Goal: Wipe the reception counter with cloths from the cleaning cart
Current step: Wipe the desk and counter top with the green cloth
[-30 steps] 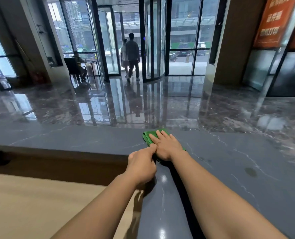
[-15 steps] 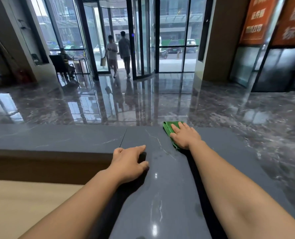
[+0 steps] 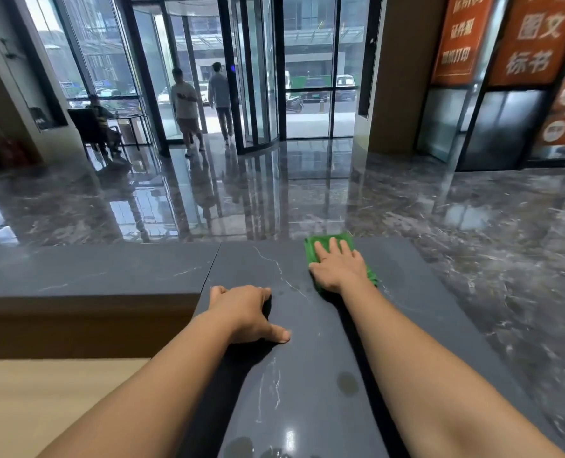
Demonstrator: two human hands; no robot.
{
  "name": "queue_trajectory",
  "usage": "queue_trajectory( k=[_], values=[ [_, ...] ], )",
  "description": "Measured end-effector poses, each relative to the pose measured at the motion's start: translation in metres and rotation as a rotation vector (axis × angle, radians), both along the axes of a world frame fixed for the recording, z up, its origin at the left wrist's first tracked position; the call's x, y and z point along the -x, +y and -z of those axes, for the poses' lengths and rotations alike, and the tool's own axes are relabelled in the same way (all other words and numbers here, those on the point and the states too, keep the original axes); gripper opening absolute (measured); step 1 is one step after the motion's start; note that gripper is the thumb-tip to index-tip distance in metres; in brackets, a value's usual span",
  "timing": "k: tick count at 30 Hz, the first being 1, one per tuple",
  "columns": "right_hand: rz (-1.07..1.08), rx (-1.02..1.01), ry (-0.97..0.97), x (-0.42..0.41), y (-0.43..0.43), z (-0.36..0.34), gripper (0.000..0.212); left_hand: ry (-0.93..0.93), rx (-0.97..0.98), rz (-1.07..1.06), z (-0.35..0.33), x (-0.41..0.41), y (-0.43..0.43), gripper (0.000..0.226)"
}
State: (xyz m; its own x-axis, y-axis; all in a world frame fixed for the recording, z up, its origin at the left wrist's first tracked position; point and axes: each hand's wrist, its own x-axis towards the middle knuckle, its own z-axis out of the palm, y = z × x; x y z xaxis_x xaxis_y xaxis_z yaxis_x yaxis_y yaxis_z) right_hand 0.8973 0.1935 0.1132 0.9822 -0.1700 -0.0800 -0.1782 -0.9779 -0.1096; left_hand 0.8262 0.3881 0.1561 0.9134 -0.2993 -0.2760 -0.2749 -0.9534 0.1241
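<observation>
A folded green cloth (image 3: 314, 247) lies flat on the dark grey stone reception counter (image 3: 109, 269), close to its far edge. My right hand (image 3: 338, 267) presses down on the cloth with straight, spread fingers and covers most of it. My left hand (image 3: 244, 314) rests flat on the bare counter nearer to me and to the left of the cloth, holding nothing. The cleaning cart is out of view.
The counter turns a corner; one wing runs left, another comes toward me. A lower wooden desk (image 3: 43, 391) sits at the left below it. Beyond lies a glossy marble lobby floor (image 3: 472, 209), where two people (image 3: 185, 110) stand at a revolving door.
My right hand has slid the cloth rightward along the far edge. My left hand has left the cloth and moved back onto the bare counter.
</observation>
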Motion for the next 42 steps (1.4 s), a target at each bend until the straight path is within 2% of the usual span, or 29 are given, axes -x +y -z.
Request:
queue_trajectory(
  k=[5,10,13,20,24,31,38,42],
  values=[
    [-0.255,-0.029,0.019,-0.005,0.06,0.001,0.062,0.038,-0.101,-0.01,-0.007,-0.004,-0.01,0.071],
    [-0.321,-0.059,0.024,-0.01,0.037,-0.002,0.06,0.078,-0.152,-0.045,-0.009,-0.007,-0.018,0.074],
    [-0.242,-0.06,0.011,-0.013,-0.002,-0.004,0.059,0.073,-0.139,-0.066,-0.009,-0.007,-0.018,0.081],
    [0.1,-0.016,0.026,-0.007,-0.114,-0.005,0.06,0.091,-0.127,-0.088,-0.008,-0.009,-0.018,0.084],
    [0.191,-0.036,0.037,-0.002,-0.132,-0.005,0.06,0.087,-0.127,-0.061,-0.008,-0.008,-0.016,0.082],
    [0.199,-0.009,0.016,-0.001,-0.073,-0.003,0.06,0.088,-0.069,-0.055,-0.005,-0.008,-0.011,0.083],
    [-0.101,-0.028,0.003,0.01,0.042,0.001,0.06,0.099,-0.061,-0.076,-0.007,-0.005,-0.012,0.085],
    [-0.238,-0.045,0.013,0.013,0.067,0.002,0.06,0.087,-0.078,-0.067,-0.009,-0.003,-0.015,0.085]
  ],
)
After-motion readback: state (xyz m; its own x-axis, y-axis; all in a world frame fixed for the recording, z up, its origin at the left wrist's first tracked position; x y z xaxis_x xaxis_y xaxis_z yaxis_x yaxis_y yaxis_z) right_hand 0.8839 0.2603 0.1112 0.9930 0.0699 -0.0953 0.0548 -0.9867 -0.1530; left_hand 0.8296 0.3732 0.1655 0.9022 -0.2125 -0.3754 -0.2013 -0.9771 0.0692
